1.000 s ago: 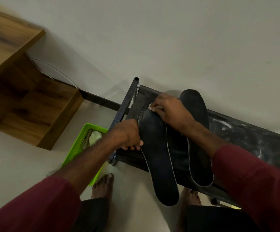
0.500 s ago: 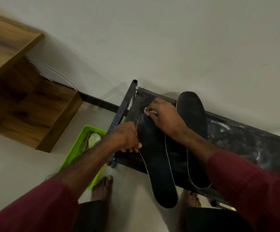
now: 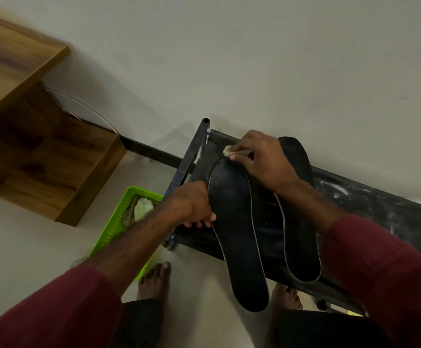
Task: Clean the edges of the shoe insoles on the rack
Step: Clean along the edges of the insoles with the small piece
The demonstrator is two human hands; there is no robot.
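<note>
Pale wall behind black metal shoe rack (image 3: 355,197), black white-edged left insole (image 3: 237,222) and matching right insole (image 3: 297,234) side by side, heels overhanging front rail, left hand (image 3: 192,204) gripping left insole's side edge, right hand (image 3: 262,159) pinching small white wad (image 3: 227,151) at its toe rim, lime-green plastic basket (image 3: 111,229) on floor left of rack.

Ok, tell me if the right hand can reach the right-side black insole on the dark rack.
Probably yes: the right hand, pinching a white wad, is beside that black insole; only its own wrist crosses it.
</note>
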